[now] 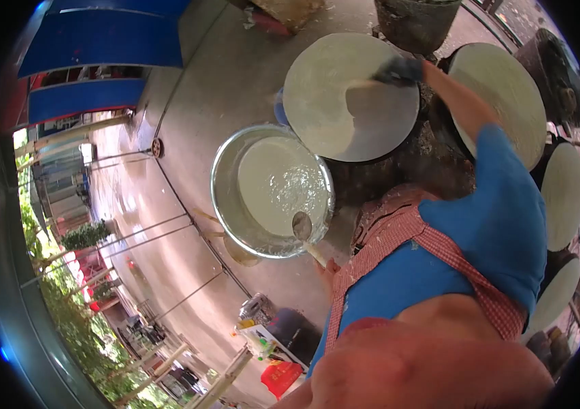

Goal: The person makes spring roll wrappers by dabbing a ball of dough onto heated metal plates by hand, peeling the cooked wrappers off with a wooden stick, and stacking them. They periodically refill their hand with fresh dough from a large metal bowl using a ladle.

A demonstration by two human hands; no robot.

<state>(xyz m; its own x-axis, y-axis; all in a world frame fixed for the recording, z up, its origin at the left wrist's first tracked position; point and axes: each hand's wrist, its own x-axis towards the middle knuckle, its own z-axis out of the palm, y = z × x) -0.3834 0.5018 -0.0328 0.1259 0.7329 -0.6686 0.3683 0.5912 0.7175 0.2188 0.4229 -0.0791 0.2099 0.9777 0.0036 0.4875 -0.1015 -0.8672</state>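
- On the griddle (381, 135), tilting the spreader (363, 84), clenched in the right hand (399, 71), could streak the batter (321, 95).
- Ladle (301, 225), clasped in the left hand (329, 272), could drip past the pot (227, 194) if tipped.

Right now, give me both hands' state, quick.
Left hand: closed, holding the ladle at the bowl.
Right hand: gloved, over the round pan; blurred, so its grip cannot be told.
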